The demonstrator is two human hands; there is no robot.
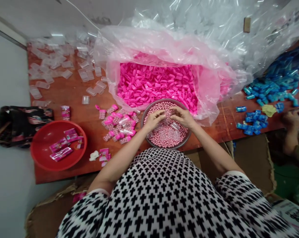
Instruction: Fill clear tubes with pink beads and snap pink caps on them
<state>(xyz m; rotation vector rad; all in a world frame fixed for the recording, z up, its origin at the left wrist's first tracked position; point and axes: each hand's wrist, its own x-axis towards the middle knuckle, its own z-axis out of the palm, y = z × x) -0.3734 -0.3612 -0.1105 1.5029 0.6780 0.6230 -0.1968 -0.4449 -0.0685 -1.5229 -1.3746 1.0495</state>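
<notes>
My left hand [154,119] and my right hand [182,117] meet over a round metal bowl [145,116] full of small pink beads [164,137]. Both hands have their fingers curled around a small clear plastic container [168,115] held between them above the beads. Several more clear containers lie on top of the beads under my hands. Just left of the bowl lies a pile of filled containers with pink caps [119,126]. Behind the bowl, an open plastic bag holds a mass of pink caps [154,84].
A red bowl [44,142] with pink packets sits at the left on the brown table [87,114]. Empty clear containers [62,66] are scattered at the back left. Blue capped containers [264,96] lie at the right, by another person's hand [291,116]. A dark bag [18,124] hangs at the left edge.
</notes>
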